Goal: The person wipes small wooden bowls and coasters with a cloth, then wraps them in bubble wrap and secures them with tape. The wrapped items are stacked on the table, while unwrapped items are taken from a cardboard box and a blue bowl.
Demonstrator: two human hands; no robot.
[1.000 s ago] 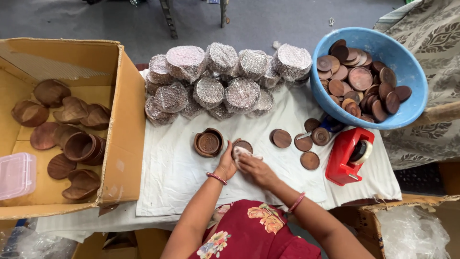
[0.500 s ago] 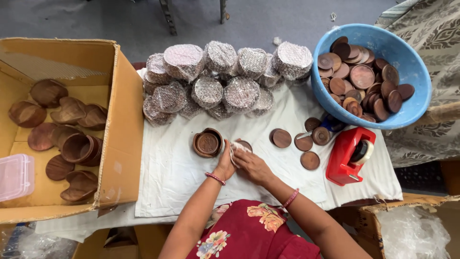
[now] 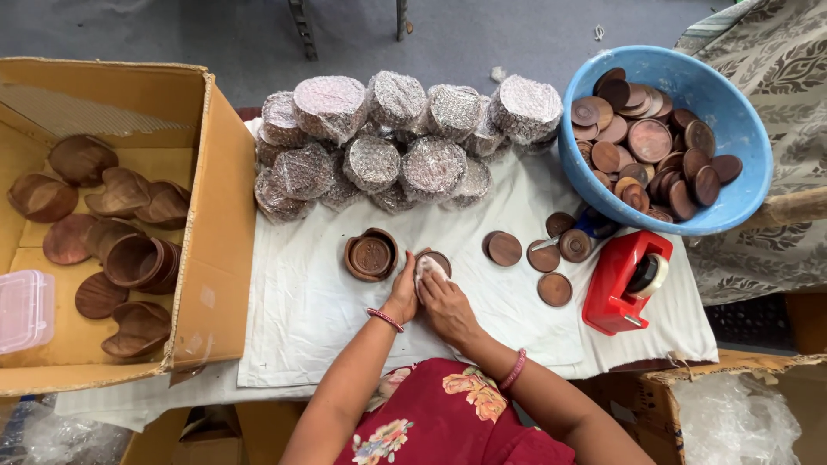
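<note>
A round brown wooden disc (image 3: 438,257) lies on the white sheet (image 3: 301,319) in front of me. My left hand (image 3: 402,295) grips its left edge. My right hand (image 3: 446,303) presses a small white cloth (image 3: 427,267) onto the disc's top. Just left of my hands stands a short stack of round wooden coasters (image 3: 371,255). Three loose wooden discs (image 3: 504,248) and a fourth lie to the right on the sheet.
A heap of bubble-wrapped round bundles (image 3: 398,142) sits behind my hands. A blue basin (image 3: 748,185) of wooden discs stands at the right, a red tape dispenser (image 3: 622,282) below it. A cardboard box (image 3: 215,224) with wooden dishes and a clear plastic tub (image 3: 24,310) is at the left.
My right hand has rubbed the cloth back and forth over the disc, moving left toward my left hand. The left hand stays on the disc's edge.
</note>
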